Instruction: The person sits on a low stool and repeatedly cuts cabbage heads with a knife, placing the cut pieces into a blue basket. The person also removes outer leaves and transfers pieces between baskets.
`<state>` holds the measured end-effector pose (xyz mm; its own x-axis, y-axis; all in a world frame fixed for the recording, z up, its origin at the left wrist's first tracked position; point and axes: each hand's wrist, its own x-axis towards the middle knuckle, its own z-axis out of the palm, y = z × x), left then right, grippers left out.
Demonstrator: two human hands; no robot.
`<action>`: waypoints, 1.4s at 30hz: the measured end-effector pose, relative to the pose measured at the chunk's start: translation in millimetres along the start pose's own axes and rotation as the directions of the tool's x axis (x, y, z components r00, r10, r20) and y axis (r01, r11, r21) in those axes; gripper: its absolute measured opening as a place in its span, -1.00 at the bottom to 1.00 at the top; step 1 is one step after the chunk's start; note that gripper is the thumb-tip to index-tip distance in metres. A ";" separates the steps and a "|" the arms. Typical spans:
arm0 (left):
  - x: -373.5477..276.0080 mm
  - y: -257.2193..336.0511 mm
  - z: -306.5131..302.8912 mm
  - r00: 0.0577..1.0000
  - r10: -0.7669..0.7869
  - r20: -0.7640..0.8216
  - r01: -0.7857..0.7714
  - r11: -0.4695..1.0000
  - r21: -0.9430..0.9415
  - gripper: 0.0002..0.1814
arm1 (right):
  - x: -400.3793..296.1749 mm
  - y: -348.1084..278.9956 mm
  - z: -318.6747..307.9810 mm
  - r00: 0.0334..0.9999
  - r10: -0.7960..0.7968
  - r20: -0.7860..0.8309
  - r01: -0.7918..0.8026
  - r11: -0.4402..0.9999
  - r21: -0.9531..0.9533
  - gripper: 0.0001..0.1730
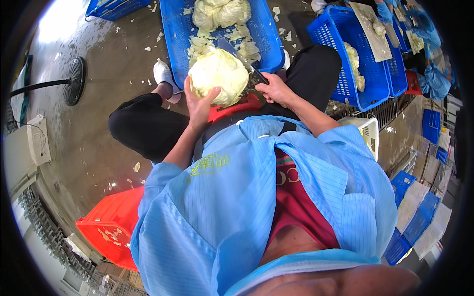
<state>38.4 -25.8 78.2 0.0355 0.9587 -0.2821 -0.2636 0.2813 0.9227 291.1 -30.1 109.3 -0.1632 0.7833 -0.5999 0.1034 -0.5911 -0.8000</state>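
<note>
A pale cabbage head (pixel 222 76) is held over the near end of a blue plastic crate (pixel 170 40). My left hand (pixel 200 101) grips its lower left side, thumb on the near face. In my right hand (pixel 276 88) is the dark handle of a knife (pixel 237 53). The wide blade passes behind the cabbage, which hides part of it; whether it touches the leaves I cannot tell. Inside the crate lie loose cabbage leaves (pixel 249 48), with more cabbage heads (pixel 222 13) at the far end.
A red plastic bin (pixel 111 225) stands behind me at left, a white basket (pixel 370 137) at right. Another blue crate (pixel 333 26) carries a cutting board (pixel 370 29) across its rim. Farther right sit co-workers in blue (pixel 433 81). A round stand base (pixel 75 81) rests on the wet, leaf-strewn floor.
</note>
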 end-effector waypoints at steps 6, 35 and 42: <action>1.2 4.9 -12.4 0.957 0.123 -0.263 -0.104 0.991 0.088 0.10 | 28.8 -5.8 19.7 0.991 -0.130 0.031 0.133 0.981 -0.141 -0.69; 12.5 -33.1 -38.3 0.929 0.133 -0.346 0.018 0.916 0.401 0.15 | -20.8 -26.8 8.6 0.968 -0.180 0.177 0.251 0.756 -0.604 -0.62; 19.1 -14.7 -13.9 0.889 -0.045 -0.455 0.077 0.996 0.052 0.21 | -12.8 -23.4 6.7 0.951 -0.204 0.233 0.310 0.676 -0.669 -0.61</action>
<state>29.5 -12.2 55.6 -0.3950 0.8211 -0.4119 -0.2099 0.3558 0.9107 284.2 -27.6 135.8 -0.4052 0.8205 -0.4031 0.6754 -0.0285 -0.7369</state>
